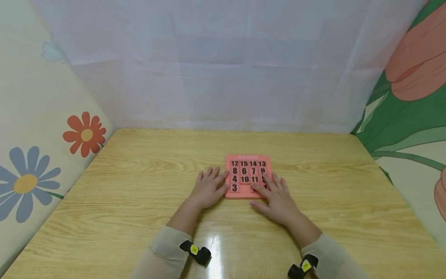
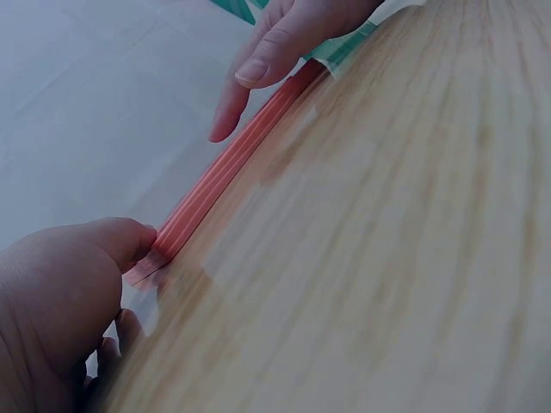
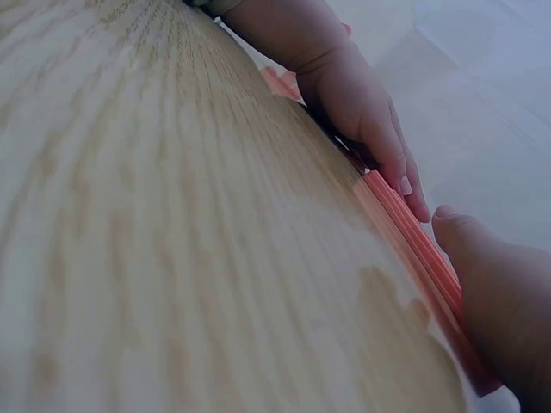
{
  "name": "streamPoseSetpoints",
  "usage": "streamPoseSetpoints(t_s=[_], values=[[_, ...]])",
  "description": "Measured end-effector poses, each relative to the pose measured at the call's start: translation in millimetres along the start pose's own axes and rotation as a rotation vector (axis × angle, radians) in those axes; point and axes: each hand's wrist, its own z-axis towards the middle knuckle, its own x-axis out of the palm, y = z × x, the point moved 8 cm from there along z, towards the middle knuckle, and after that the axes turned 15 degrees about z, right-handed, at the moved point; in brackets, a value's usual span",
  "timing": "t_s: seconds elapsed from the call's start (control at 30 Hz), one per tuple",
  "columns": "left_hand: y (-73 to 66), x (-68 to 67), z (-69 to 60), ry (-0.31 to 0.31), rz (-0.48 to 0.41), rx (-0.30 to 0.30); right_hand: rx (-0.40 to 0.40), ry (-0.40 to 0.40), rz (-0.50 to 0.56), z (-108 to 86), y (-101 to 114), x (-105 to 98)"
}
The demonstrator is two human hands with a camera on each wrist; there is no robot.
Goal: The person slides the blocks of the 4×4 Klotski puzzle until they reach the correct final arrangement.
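A pink number puzzle board (image 1: pixel 247 196) lies flat on the table, its black-numbered tiles in rows, with a gap in the bottom row right of the 3. My left hand (image 1: pixel 208 189) rests at its left edge, thumb and fingers touching the side, fingers extended. Over the lower right tiles is my right hand (image 1: pixel 277 201), its fingers spread and covering part of the right column. In the left wrist view the left thumb touches the end of the board (image 2: pixel 202 191). The right wrist view shows the board's edge (image 3: pixel 413 237) beside the right hand (image 3: pixel 508 301).
The wooden table (image 1: pixel 139 166) surrounds the board. Behind it hangs a white cloth (image 1: pixel 223 77). Flower-patterned panels (image 1: pixel 31 97) stand at the left and right. Black straps with small devices (image 1: pixel 200 254) sit on both sleeves.
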Motion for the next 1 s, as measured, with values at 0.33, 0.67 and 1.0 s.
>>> streamPoseSetpoints(t_s=[0.33,0.67,1.0], values=[[1.3,0.7,-0.4,-0.006,0.001,0.006,-0.026,0.050,-0.026,13.6,22,17],[0.0,-0.5,-0.2,-0.036,0.014,0.020,-0.037,0.101,-0.050,19.8,35,29],[-0.5,-1.1,0.7,-0.037,0.028,0.024,-0.051,0.075,-0.049,18.7,35,26]])
